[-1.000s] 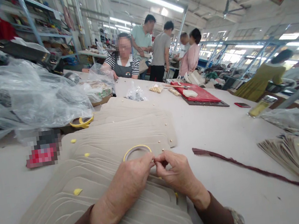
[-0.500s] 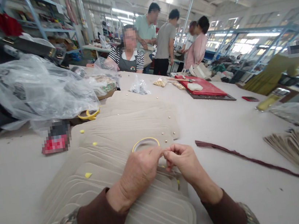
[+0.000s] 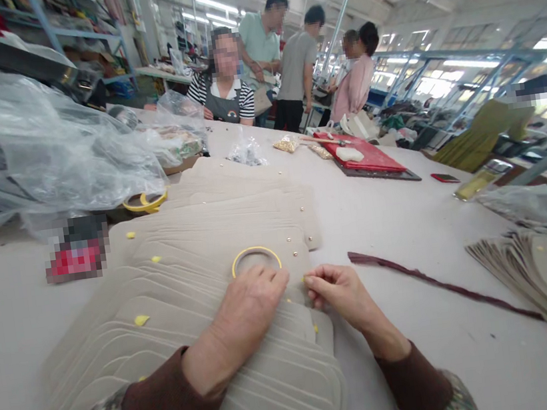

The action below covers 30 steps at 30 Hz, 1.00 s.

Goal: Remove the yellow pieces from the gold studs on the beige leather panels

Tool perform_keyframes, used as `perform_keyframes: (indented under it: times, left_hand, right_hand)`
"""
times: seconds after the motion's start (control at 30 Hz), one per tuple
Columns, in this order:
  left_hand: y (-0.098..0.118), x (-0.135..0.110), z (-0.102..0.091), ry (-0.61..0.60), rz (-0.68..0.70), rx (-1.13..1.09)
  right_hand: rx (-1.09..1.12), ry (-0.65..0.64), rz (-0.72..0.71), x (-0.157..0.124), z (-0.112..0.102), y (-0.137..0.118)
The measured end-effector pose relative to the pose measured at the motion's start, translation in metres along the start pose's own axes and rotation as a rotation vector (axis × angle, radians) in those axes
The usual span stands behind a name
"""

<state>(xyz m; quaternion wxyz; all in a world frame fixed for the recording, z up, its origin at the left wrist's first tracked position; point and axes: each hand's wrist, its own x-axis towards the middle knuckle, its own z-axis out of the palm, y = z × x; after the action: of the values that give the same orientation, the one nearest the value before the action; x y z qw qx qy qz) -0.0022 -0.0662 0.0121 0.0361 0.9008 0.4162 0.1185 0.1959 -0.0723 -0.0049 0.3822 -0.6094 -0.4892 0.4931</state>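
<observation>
Fingers of the right hand [image 3: 341, 293] are pinching a yellow scrap [image 3: 305, 279] just right of centre, ideally by its edge, while the left hand [image 3: 247, 309], grip hidden, is partly covering the tape roll [image 3: 254, 250].

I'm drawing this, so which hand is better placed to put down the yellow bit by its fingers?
Probably the right hand: it pinches the yellow bit near the beige pieces, while the left hand covers part of the tape roll.

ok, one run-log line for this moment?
left hand: on yellow-edged roll | right hand: pinching small yellow piece | hands: apart, over overlapping beige panels | dark strip: right, on table
</observation>
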Motion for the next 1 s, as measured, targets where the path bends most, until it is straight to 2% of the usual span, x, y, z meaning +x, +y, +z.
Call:
perform_keyframes:
  times: [0.17,0.4,0.5,0.63,0.73,0.8,0.9,1.0]
  left_hand:
    - [-0.002,0.009,-0.003,-0.111,-0.006,-0.013]
    - [-0.006,0.007,-0.004,-0.117,0.051,-0.104]
    - [-0.007,0.006,0.000,-0.102,0.077,-0.082]
    - [-0.008,0.005,0.004,-0.090,0.093,-0.089]
    - [-0.009,0.005,0.006,-0.080,0.093,-0.095]
    - [-0.009,0.005,0.006,-0.080,0.091,-0.094]
    - [-0.008,0.006,0.005,-0.091,0.085,-0.095]
    - [-0.007,0.005,0.002,-0.100,0.076,-0.104]
  right_hand:
    - [-0.020,-0.022,0.046,0.001,0.002,0.006]
    - [-0.101,-0.142,0.097,0.001,-0.002,-0.002]
    - [-0.260,-0.153,-0.006,-0.003,-0.002,-0.002]
    - [-0.528,-0.107,-0.212,-0.007,0.004,-0.003]
    - [-0.645,-0.077,-0.311,-0.008,0.007,-0.003]
    - [-0.673,-0.051,-0.332,-0.008,0.006,-0.001]
    - [-0.625,0.020,-0.283,-0.009,0.000,0.004]
    - [-0.541,0.004,-0.252,-0.012,-0.005,0.006]
